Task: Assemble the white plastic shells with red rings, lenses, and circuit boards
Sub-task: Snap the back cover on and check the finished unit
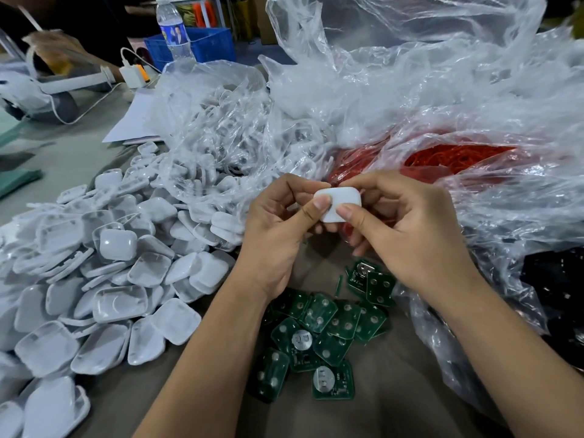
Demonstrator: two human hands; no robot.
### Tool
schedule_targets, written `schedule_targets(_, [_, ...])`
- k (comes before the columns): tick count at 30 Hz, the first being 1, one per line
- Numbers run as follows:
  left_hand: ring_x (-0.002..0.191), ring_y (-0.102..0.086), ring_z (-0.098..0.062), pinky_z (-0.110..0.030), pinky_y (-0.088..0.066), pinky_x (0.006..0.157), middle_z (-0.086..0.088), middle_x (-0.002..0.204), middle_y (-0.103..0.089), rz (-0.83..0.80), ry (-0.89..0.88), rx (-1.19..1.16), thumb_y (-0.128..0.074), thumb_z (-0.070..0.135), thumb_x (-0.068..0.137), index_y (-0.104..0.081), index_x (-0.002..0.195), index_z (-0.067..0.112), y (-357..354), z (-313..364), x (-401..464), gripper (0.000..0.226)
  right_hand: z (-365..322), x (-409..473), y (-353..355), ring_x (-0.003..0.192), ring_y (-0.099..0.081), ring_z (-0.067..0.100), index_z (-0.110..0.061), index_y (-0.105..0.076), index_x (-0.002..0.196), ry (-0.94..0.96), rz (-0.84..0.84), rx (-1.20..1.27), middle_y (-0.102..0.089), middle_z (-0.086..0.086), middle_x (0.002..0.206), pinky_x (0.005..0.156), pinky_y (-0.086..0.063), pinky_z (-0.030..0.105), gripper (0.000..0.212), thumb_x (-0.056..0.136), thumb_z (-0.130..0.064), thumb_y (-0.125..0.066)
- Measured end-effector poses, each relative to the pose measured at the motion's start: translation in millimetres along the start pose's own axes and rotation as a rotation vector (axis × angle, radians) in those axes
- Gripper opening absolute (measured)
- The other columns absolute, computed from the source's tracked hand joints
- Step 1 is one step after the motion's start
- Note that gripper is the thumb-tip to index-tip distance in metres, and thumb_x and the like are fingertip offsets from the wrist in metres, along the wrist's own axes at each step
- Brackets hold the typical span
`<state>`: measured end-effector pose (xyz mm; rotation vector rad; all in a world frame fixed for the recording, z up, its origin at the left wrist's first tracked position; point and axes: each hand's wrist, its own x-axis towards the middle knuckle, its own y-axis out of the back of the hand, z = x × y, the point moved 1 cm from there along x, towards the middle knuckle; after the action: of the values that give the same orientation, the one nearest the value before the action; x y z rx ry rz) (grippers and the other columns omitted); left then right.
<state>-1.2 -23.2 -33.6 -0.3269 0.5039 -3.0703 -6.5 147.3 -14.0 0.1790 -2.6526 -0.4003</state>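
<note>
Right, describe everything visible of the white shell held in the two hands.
The white shell is a small rounded-square piece of smooth, matte white plastic, its plain convex side facing the camera; its inside is hidden. It is held above the table, between the pile of shells and the bag of red rings. The left hand pinches its left edge, thumb on the face, and the right hand pinches its lower right, thumb on the face. Something red shows just beneath it.
</note>
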Motion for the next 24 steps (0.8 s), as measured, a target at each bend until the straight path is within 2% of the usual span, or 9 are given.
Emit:
schedule_targets(3, [0.065,-0.064,-0.016,-0.021,-0.054,0.062,-0.009,0.080,-0.071,0.016,0.030,0.095,-0.076,0.022,0.083,-0.073,0.098,0.011,-1.9,-1.2,-0.1,0.019,2.2,1.2,0.0,0.046,-0.069,0.019,-0.020,-0.074,0.111,-0.042,0.005,-0.003,-0.074,-0.002,0.070,0.043,-0.058,0.032,0.020,0.092,-0.017,-0.078])
schedule_targets(6, [0.066,-0.067,-0.018,-0.023,-0.055,0.063,-0.012,0.080,-0.071,-0.029,0.091,0.113,-0.074,0.022,0.087,-0.072,0.103,0.013,-1.8,-0.8,-1.0,0.018,6.4,3.4,3.1,0.041,-0.066,0.023,-0.019,-0.075,0.104,-0.119,0.007,0.073,-0.073,0.005,0.066,0.037,-0.051,0.031,0.012,0.092,-0.020,-0.078])
schedule_targets(10, [0.057,-0.065,-0.021,-0.020,-0.050,0.052,-0.012,0.073,-0.069,-0.047,0.144,0.202,-0.070,0.013,0.097,-0.069,0.105,0.008,-1.1,-1.3,-2.1,0.010,10.9,4.9,3.8,0.038,-0.061,0.019,-0.023,-0.076,0.097,-0.198,0.000,0.105,-0.071,0.009,0.064,0.035,-0.044,0.023,0.007,0.091,-0.021,-0.079])
schedule_targets(15, [0.050,-0.062,-0.018,-0.019,-0.047,0.047,-0.012,0.068,-0.068,-0.042,0.193,0.182,-0.070,0.007,0.095,-0.068,0.098,0.006,-0.3,0.6,-2.5,0.004,15.7,5.2,3.3,0.038,-0.055,0.013,-0.021,-0.077,0.095,-0.262,-0.029,0.141,-0.070,0.009,0.063,0.034,-0.039,0.021,0.004,0.092,-0.020,-0.079])
schedule_targets(19, [0.049,-0.060,-0.019,-0.020,-0.047,0.046,-0.015,0.069,-0.067,-0.033,0.245,0.124,-0.069,0.004,0.094,-0.064,0.099,0.006,-0.3,0.4,-3.4,0.008,17.0,4.7,2.6,0.039,-0.053,0.013,-0.020,-0.077,0.095,-0.278,-0.036,0.171,-0.071,0.012,0.065,0.035,-0.039,0.021,0.007,0.090,-0.016,-0.080])
schedule_targets(24, [0.048,-0.057,-0.020,-0.022,-0.045,0.045,-0.015,0.068,-0.066,-0.028,0.210,0.142,-0.066,-0.002,0.095,-0.060,0.098,0.005,-2.6,0.4,-4.7,0.010,15.6,4.0,2.6,0.039,-0.053,0.013,-0.019,-0.074,0.093,-0.253,-0.044,0.163,-0.071,0.012,0.067,0.035,-0.039,0.020,0.010,0.088,-0.013,-0.081])
